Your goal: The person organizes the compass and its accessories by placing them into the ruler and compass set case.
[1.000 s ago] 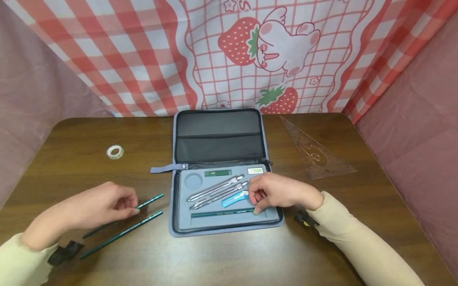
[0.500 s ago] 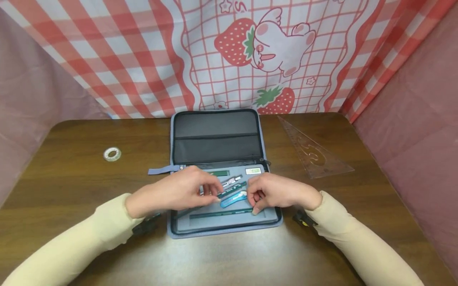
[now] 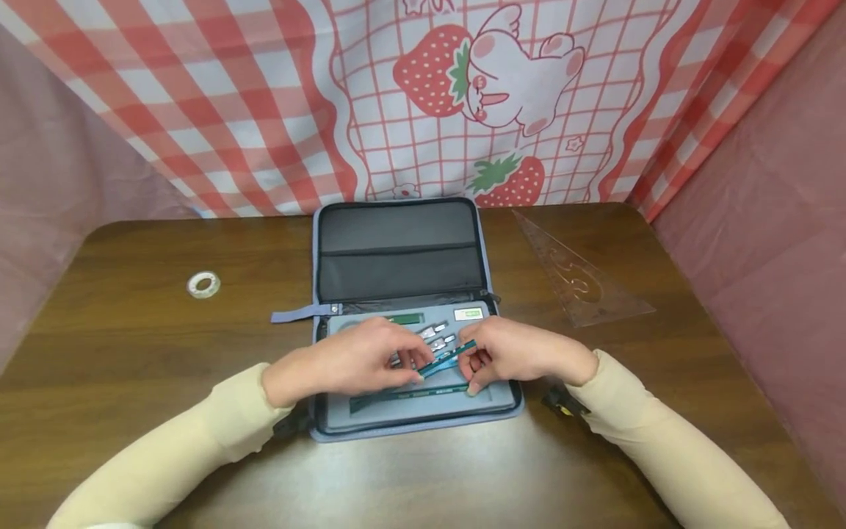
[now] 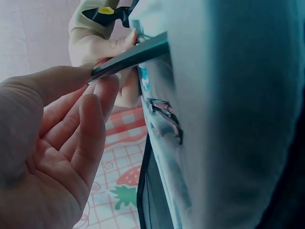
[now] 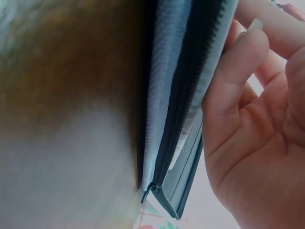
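one green pencil: my left hand pinches it above the open case. second pencil: lies near side, my right hand at its right end; whether gripped, i cannot tell.

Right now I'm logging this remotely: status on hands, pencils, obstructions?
Left hand pinches green pencil over tray. Right hand at end of second pencil, lying in tray. Hands hide parts of tray.
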Available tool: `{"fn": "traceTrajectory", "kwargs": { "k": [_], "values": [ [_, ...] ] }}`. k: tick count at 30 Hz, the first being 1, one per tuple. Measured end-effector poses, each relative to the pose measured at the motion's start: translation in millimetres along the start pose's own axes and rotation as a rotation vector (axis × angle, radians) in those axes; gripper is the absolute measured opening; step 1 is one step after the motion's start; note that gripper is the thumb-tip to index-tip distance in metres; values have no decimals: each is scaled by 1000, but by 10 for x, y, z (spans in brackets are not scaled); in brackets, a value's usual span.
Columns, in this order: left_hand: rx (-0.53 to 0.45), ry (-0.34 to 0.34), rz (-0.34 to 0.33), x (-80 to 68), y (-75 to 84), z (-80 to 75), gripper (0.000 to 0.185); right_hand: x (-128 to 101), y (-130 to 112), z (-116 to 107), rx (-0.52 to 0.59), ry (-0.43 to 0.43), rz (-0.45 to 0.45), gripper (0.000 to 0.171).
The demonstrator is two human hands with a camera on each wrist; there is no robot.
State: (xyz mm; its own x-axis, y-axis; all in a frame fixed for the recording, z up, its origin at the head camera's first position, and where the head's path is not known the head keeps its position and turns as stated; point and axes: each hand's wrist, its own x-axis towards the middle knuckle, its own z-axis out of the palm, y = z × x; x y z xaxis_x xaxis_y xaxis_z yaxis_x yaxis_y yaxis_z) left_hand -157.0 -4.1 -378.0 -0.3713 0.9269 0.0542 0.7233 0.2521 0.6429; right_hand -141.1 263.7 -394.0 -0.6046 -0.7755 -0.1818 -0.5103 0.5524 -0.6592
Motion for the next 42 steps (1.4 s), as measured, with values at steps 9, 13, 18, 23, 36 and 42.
{"fn": "traceTrajectory", "kwargs": {
  "k": [9,13,18,23,36,42],
  "values": [
    [23,-158,3,5,-20,71,36,-61,92,-103,153,-86,-30,22],
    [37,-188,-5,-2,-17,79,38,-102,129,-165,233,-148,-54,21],
    [87,-217,1,-4,-12,97,32,-96,145,-153,246,-156,-99,7],
    [96,-220,-20,-6,-19,110,24,-50,99,-109,172,-107,-83,9],
    [108,-222,-55,27,-50,119,16,-24,9,-18,-18,-8,-63,33],
    [93,-221,-92,4,-64,119,15,12,-35,2,-67,4,-39,39]
  ]
}}
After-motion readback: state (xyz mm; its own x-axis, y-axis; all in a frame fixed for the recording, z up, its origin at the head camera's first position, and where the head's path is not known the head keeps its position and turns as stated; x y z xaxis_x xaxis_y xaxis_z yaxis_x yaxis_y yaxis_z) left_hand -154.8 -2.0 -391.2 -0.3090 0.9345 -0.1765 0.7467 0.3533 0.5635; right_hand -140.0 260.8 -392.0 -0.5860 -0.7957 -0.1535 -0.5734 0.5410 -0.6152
